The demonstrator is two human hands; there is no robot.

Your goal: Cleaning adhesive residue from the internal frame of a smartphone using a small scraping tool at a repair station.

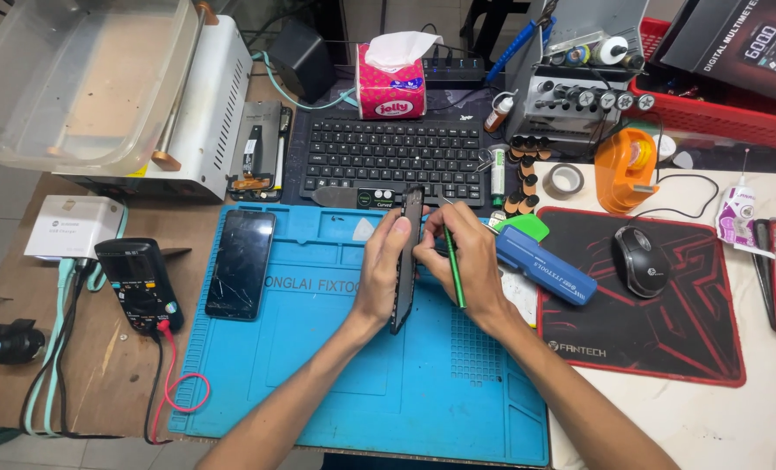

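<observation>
a: where's the phone [407,261]?
b: on edge above the blue repair mat [318,383], left hand [381,270] clasping it

a: and the right hand [466,261]?
b: pinching a green pry tool [454,265] at its side seam; looks like prying, needs gentle leverage

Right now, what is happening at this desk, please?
A person works over a blue mat. The left hand holds a dark phone on its edge, upright above the mat. The right hand holds a thin green tool against the phone's side. Another phone with a cracked screen lies flat on the mat at the left, and a black multimeter sits beside the mat.
</observation>
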